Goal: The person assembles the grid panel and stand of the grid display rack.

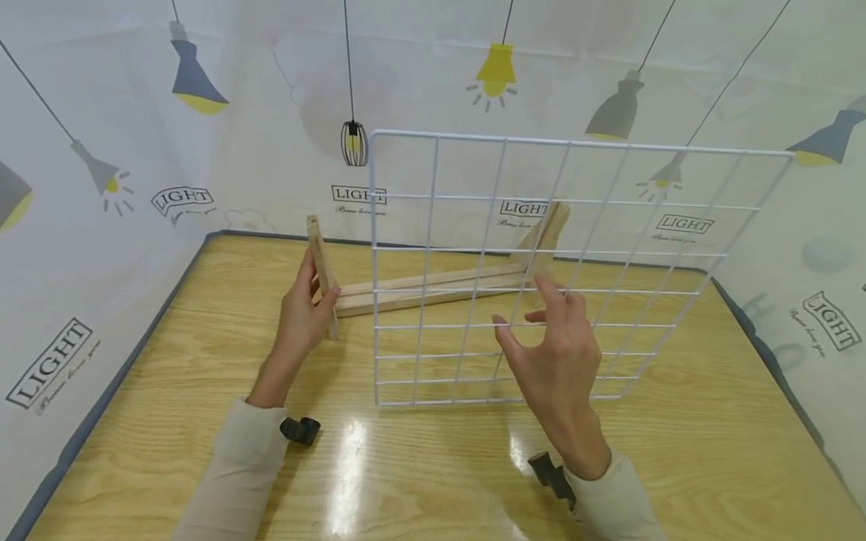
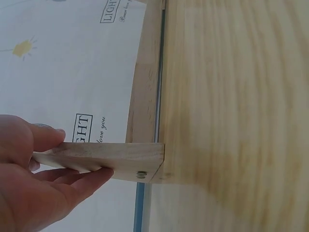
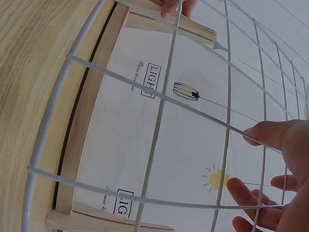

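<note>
A pale wooden stand (image 1: 433,289), with a long crossbar joining two uprights, lies behind a white wire grid panel (image 1: 467,325). My left hand (image 1: 304,312) grips its left upright (image 1: 318,255) between thumb and fingers; the left wrist view shows a dark-marked hole in that upright (image 2: 141,174). Upright in front of the stand, the panel has my right hand (image 1: 558,353) at its middle. Bent fingers of this hand (image 3: 289,179) hold the panel's wires, thumb and forefinger spread apart; the exact contact is partly hidden. Behind the mesh shows the right upright (image 1: 551,233).
The wood-grain tabletop (image 1: 419,466) ends at a dark edge before a white backdrop (image 1: 271,98) printed with lamps and lettering. Small black devices (image 1: 301,430) sit at both sleeve cuffs. The panel's upper right corner reaches well out to the right.
</note>
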`<state>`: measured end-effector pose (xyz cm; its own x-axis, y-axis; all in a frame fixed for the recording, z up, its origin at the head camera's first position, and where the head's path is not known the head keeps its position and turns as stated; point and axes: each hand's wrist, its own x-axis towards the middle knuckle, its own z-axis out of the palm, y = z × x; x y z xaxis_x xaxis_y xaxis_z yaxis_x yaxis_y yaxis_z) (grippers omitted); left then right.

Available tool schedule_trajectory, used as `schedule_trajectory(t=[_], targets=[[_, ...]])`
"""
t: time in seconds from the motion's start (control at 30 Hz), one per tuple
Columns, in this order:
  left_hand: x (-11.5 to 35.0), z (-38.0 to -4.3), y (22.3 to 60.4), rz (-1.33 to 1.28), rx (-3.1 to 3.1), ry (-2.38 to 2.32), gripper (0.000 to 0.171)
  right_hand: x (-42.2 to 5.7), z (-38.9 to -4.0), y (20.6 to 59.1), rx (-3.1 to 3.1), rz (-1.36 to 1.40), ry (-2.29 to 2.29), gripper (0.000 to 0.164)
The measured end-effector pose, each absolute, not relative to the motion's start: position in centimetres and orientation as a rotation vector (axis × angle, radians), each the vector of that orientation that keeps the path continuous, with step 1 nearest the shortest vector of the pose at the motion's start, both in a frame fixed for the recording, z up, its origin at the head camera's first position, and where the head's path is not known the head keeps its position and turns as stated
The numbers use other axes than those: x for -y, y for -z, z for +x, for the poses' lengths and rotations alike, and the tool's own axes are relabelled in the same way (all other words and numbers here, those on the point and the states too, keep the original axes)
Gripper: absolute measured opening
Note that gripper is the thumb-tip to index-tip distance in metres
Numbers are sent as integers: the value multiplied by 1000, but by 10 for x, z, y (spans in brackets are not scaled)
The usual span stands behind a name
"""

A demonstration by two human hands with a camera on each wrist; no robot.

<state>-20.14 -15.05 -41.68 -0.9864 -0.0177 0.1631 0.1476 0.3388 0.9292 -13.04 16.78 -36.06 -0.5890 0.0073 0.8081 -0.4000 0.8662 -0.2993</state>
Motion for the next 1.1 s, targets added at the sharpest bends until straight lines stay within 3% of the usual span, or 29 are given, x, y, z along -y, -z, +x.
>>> schedule_trajectory(t=[1.1], targets=[[132,-198,418,-291,2465,1746,73,-170,-130,358,2133,279,-574,62]])
